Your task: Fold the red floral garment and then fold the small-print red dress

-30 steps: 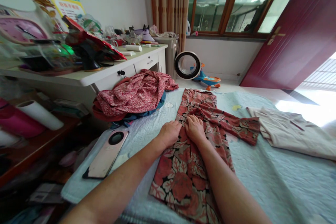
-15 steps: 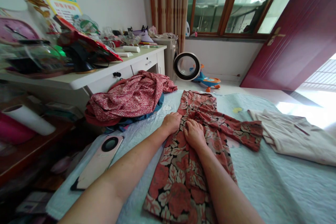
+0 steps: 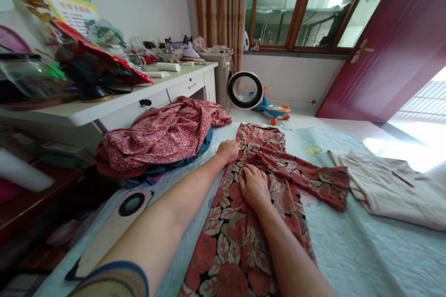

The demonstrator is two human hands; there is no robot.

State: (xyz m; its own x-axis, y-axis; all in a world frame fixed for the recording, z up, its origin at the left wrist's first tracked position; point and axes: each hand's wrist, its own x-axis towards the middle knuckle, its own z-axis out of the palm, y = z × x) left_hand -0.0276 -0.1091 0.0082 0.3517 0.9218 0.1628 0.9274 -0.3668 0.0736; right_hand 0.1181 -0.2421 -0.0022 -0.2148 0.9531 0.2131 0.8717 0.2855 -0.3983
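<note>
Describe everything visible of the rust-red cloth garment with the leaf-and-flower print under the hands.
The rust-red, leaf-and-flower-printed garment, thin woven fabric by its look, has beige leaves and black gaps. It lies lengthwise on the pale blue quilted cover, widening towards the camera and running out of frame. One creased sleeve stretches right; another is not discernible. The person's left hand touches its left edge, fingers curled; the right hand rests palm down on its middle.

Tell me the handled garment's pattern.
The garment has reddish flowers, pale leaves and black patches, clearest in the head view.
</note>
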